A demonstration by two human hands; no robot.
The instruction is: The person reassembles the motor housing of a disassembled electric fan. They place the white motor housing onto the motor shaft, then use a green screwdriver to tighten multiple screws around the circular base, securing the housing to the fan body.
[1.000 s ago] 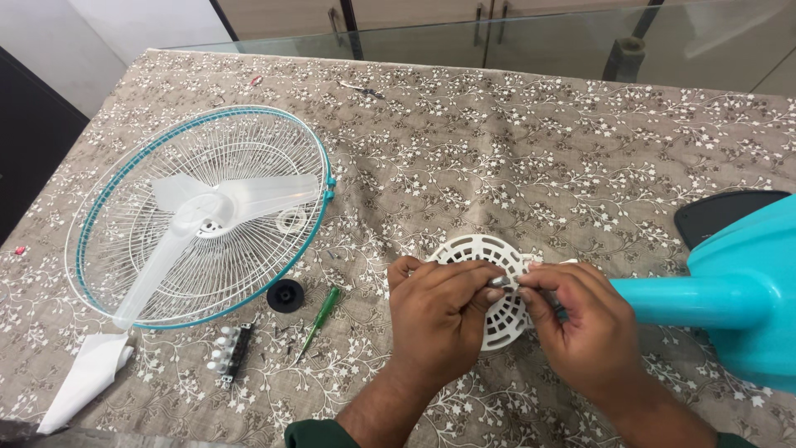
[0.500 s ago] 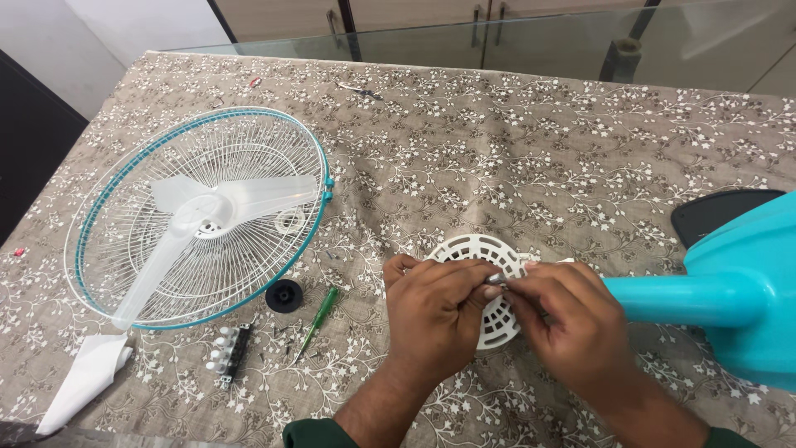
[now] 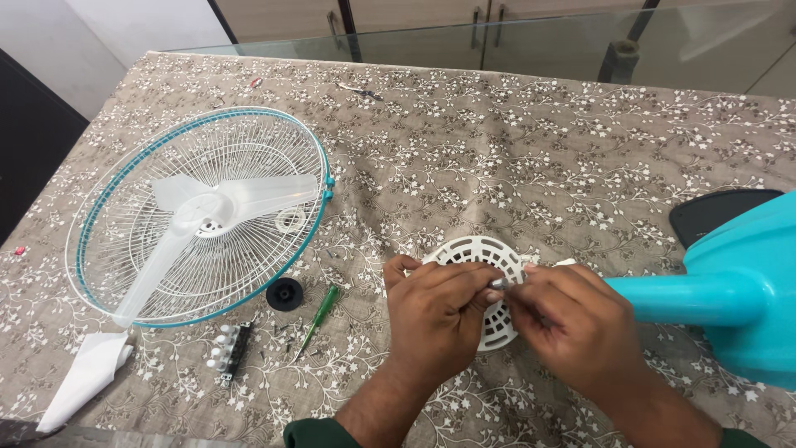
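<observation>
A white round slotted fan motor cover (image 3: 478, 251) stands at the end of the teal fan stand (image 3: 730, 294), which lies on its side at the right. My left hand (image 3: 435, 315) and my right hand (image 3: 572, 323) meet over the cover, fingertips pinched together on a small metal part (image 3: 497, 284) at its front. Most of the cover's lower half is hidden behind my hands. I cannot make out exactly what the small part is.
On the floral tablecloth (image 3: 514, 158), a white and teal fan guard (image 3: 124, 241) with a clear blade (image 3: 217, 207) lies at left. Near it are a black round knob (image 3: 284, 294), a green screwdriver (image 3: 321, 311), a switch block (image 3: 230, 355) and a white cone-shaped piece (image 3: 87, 377).
My hands have stayed on the cover. The right hand's fingers have shifted slightly left and closed tighter against the left hand's fingertips.
</observation>
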